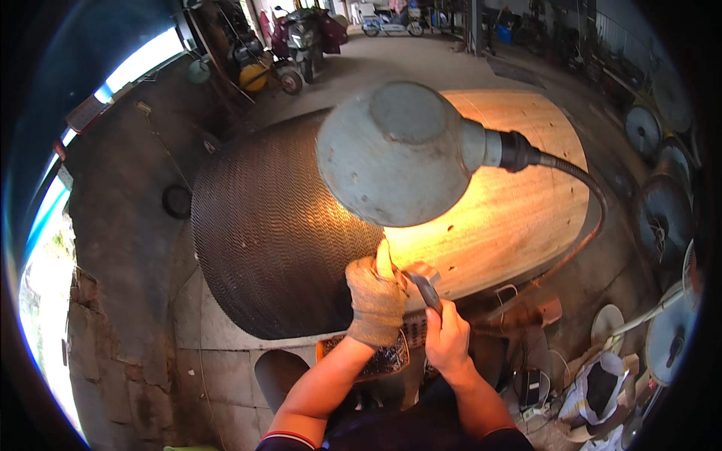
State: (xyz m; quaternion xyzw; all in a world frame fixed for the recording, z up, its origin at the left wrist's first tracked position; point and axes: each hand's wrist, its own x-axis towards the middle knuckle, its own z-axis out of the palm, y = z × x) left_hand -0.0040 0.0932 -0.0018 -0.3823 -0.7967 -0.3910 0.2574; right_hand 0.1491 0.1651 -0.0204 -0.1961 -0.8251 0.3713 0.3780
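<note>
A large pale wooden drum (519,203) lies before me, its left part covered with dense rows of dark metal teeth (263,225). My left hand (374,297), in a worn brown glove, rests at the border between teeth and bare wood. Its fingers are closed together, and whatever they pinch is too small to make out. Just to its right, my right hand (449,338) is bare and wrapped round the dark handle of a hammer (426,289). The hammer's head is blurred, close to the left fingertips. Under the left wrist is a tray (407,353) of small dark pieces.
A grey lamp (391,158) on a bendable neck (579,173) hangs over the drum, hiding part of it. Round discs (662,218) and an open white bag (602,383) stand at the right. Scooters (304,37) are parked at the back. A dark ring (177,201) lies left of the drum.
</note>
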